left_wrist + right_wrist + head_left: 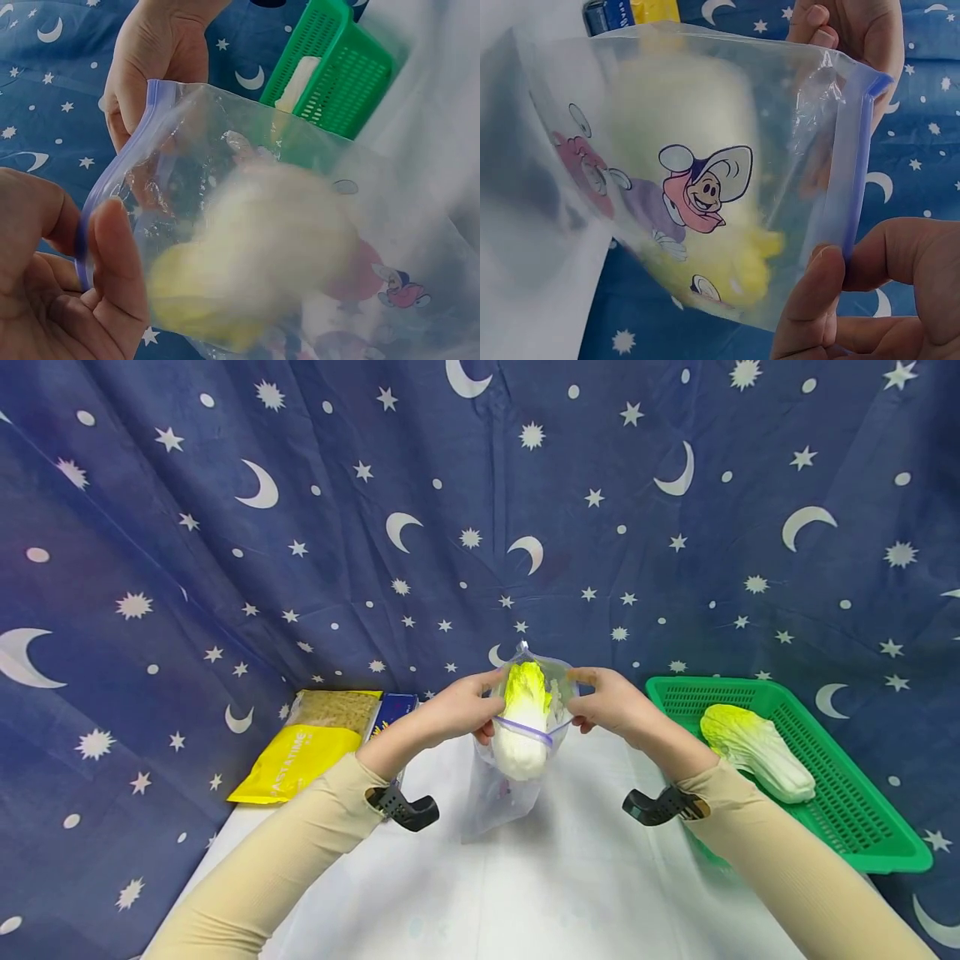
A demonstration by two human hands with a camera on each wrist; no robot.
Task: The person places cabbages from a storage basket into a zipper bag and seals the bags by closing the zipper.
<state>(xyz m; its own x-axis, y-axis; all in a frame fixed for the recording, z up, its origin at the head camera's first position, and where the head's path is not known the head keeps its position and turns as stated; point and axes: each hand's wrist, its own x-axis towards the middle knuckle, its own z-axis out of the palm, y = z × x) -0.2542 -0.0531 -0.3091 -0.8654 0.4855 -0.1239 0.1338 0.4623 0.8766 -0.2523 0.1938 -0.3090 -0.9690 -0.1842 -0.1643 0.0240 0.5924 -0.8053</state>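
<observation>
A clear zip bag (498, 802) with a purple zip strip and printed cartoon figures stands mouth up between the two hands. Inside it is a napa cabbage (522, 747), yellow leaves upward and white base down, seen blurred through the plastic in both wrist views. My left hand (465, 703) pinches the bag's rim on the left, thumb and fingers on the purple strip (112, 165). On the opposite side my right hand (611, 703) pinches the rim likewise, the strip (859, 157) between thumb and finger.
At right, a green plastic basket (892, 839) holds another napa cabbage (761, 752). To the left lie a yellow pasta bag (307, 764) and a dark blue box (393, 706). A white cloth (525, 893) covers the table; a blue star-and-moon curtain (480, 493) hangs behind.
</observation>
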